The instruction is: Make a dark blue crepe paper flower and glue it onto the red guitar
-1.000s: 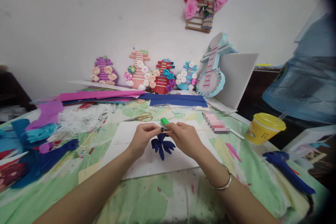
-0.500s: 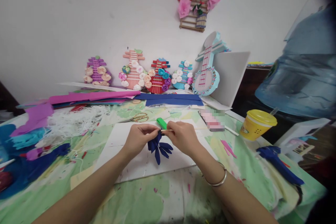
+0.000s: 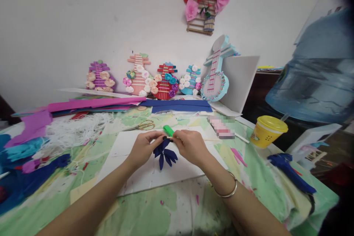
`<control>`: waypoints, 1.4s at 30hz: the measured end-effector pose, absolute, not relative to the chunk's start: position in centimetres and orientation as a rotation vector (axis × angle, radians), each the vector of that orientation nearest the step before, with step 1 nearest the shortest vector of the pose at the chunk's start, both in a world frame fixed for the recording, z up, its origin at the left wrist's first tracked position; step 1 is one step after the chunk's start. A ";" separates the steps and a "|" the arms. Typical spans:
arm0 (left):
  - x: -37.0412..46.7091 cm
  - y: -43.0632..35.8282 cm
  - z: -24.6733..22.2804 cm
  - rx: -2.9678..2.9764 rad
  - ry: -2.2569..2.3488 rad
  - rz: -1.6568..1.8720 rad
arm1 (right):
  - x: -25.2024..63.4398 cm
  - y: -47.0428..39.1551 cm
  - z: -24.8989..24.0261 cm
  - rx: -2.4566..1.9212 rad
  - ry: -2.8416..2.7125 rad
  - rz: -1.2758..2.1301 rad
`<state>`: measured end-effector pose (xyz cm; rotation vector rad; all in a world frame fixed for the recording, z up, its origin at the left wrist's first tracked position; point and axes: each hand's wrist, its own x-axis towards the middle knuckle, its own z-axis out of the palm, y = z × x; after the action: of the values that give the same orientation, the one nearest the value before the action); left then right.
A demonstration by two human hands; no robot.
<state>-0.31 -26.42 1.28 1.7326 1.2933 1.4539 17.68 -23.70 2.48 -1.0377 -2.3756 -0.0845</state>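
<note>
My left hand (image 3: 144, 148) is closed in a pinch on the top edge of a dark blue crepe paper strip (image 3: 165, 155) cut into petals, which fan out and hang below the fingers. Close beside it, my right hand (image 3: 190, 146) is closed around a thin wooden stick (image 3: 210, 139). The stick's tip meets the blue paper between both sets of fingertips, and its other end sticks out to the right. Under the hands lies a white board (image 3: 132, 179). A bright green object (image 3: 167, 130), partly hidden by the right hand, lies just behind the fingers.
Gold-handled scissors (image 3: 143, 125) lie behind the board. White string (image 3: 77, 129) and coloured paper cover the left side. To the right are a yellow-lidded cup (image 3: 267, 131) and a blue glue gun (image 3: 293, 173). Decorated paper instruments (image 3: 165, 84) lean against the wall.
The whole view has shifted slightly. Both hands keep their grip beside each other; the blue petals have turned a little and hang slightly higher and closer together.
</note>
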 end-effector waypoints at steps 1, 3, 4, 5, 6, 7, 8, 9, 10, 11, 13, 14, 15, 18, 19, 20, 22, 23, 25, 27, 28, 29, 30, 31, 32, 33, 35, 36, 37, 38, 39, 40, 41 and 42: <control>-0.2 -26.4 1.3 1.688 1.280 1.459 | 17.7 -23.7 2.5 -1.041 -2.374 -0.094; 0.0 -26.4 1.3 1.610 1.258 1.452 | 17.7 -23.8 2.5 -1.050 -2.364 -0.104; 0.1 -26.4 1.3 1.585 1.248 1.444 | 17.7 -23.8 2.5 -1.052 -2.356 -0.103; 0.2 -26.4 1.3 1.569 1.237 1.438 | 17.7 -23.8 2.6 -1.050 -2.348 -0.098; 0.2 -26.4 1.3 1.558 1.225 1.436 | 17.7 -23.9 2.6 -1.045 -2.337 -0.092; 0.2 -26.4 1.3 1.549 1.212 1.436 | 17.7 -23.9 2.6 -1.038 -2.325 -0.087; 0.2 -26.4 1.3 1.539 1.202 1.436 | 17.7 -24.0 2.7 -1.031 -2.312 -0.084; 0.2 -26.4 1.3 1.526 1.196 1.436 | 17.7 -24.1 2.7 -1.027 -2.300 -0.085; 0.2 -26.4 1.2 1.510 1.192 1.433 | 17.6 -24.1 2.7 -1.030 -2.286 -0.091; 0.2 -26.4 1.2 1.491 1.188 1.428 | 17.6 -24.2 2.7 -1.041 -2.271 -0.099; 0.2 -26.4 1.1 1.455 1.184 1.417 | 17.4 -24.2 2.7 -1.078 -2.249 -0.115; 0.3 -26.4 1.0 1.438 1.184 1.416 | 17.4 -24.2 2.7 -1.097 -2.242 -0.120; 0.3 -26.4 0.9 1.425 1.183 1.416 | 17.3 -24.2 2.7 -1.113 -2.238 -0.121; 0.4 -26.4 0.7 1.394 1.182 1.411 | 17.3 -24.0 2.6 -1.148 -2.246 -0.114; 0.5 -26.4 0.6 1.390 1.179 1.402 | 17.2 -23.9 2.5 -1.162 -2.253 -0.106; 0.5 -26.4 0.6 1.390 1.174 1.391 | 17.2 -23.8 2.5 -1.176 -2.262 -0.095; 0.4 -26.3 0.4 1.402 1.163 1.368 | 17.2 -23.6 2.3 -1.196 -2.283 -0.070; 0.4 -26.3 0.4 1.406 1.161 1.360 | 17.2 -23.6 2.3 -1.201 -2.291 -0.060; 0.3 -26.2 0.3 1.399 1.162 1.361 | 17.2 -23.5 2.2 -1.209 -2.294 -0.051; 0.3 -26.2 0.1 1.380 1.155 1.381 | 17.2 -23.5 2.2 -1.216 -2.288 -0.047; 0.3 -26.2 0.1 1.373 1.148 1.395 | 17.2 -23.5 2.2 -1.217 -2.286 -0.042; 0.3 -26.2 0.0 1.371 1.142 1.405 | 17.2 -23.5 2.3 -1.215 -2.291 -0.035; 0.3 -26.2 -0.1 1.374 1.139 1.413 | 17.3 -23.4 2.4 -1.215 -2.302 -0.027; 0.3 -26.1 -0.2 1.378 1.142 1.420 | 17.4 -23.4 2.4 -1.221 -2.315 -0.021; 0.4 -26.1 -0.3 1.384 1.147 1.429 | 17.5 -23.3 2.5 -1.236 -2.328 -0.017; 0.4 -26.1 -0.4 1.391 1.151 1.437 | 17.5 -23.3 2.6 -1.258 -2.339 -0.015; 0.4 -26.0 -0.4 1.405 1.148 1.446 | 17.7 -23.2 2.7 -1.295 -2.347 -0.008; 0.3 -25.9 -0.4 1.412 1.144 1.445 | 17.7 -23.2 2.8 -1.300 -2.344 0.002; 0.3 -25.9 -0.4 1.418 1.139 1.442 | 17.7 -23.1 2.7 -1.293 -2.339 0.017; 0.3 -25.9 -0.4 1.424 1.137 1.440 | 17.7 -23.0 2.7 -1.279 -2.331 0.037; 0.2 -25.9 -0.3 1.428 1.138 1.440 | 17.7 -23.0 2.6 -1.263 -2.318 0.056; 0.2 -26.0 -0.3 1.429 1.140 1.444 | 17.7 -22.9 2.6 -1.251 -2.303 0.074; 0.2 -26.0 -0.2 1.426 1.141 1.449 | 17.7 -22.8 2.5 -1.244 -2.287 0.089; 0.2 -26.0 -0.1 1.422 1.141 1.453 | 17.6 -22.8 2.4 -1.237 -2.272 0.098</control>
<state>0.18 -26.03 -0.12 1.4218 1.1410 1.4532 17.63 -22.78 2.43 -1.2373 -2.2718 0.0980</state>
